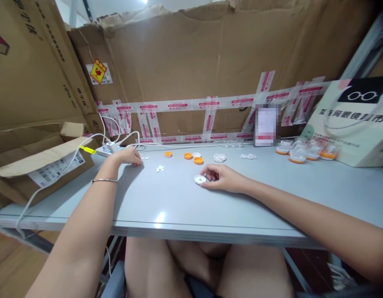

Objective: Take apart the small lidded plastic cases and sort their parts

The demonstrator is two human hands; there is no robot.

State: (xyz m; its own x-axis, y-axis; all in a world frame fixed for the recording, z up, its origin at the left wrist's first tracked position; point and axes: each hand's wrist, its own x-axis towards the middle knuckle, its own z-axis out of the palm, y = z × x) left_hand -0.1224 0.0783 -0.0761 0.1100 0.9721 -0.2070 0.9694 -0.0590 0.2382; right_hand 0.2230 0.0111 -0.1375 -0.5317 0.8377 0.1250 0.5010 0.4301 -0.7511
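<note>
My right hand [221, 177] rests on the grey table [166, 207] with its fingers curled around a small white round cap [199, 179]. My left hand [129, 156] lies further back at the left, fingers curled down onto the tabletop beside tiny white pieces [144, 157]; whether it holds one is hidden. A thin bracelet [104, 180] circles my left wrist. Between the hands lie a small cluster of white discs [159, 168], three orange caps [188, 156] and a white cap [196, 155].
White ring piles [219, 157] and clear parts [232, 143] lie further back. Bagged orange-and-clear parts [306, 150] sit at the right by a white paper bag [353, 120]. A power strip with cables [109, 147] and cardboard boxes [39, 165] stand at left; a taped cardboard wall [210, 62] closes the back.
</note>
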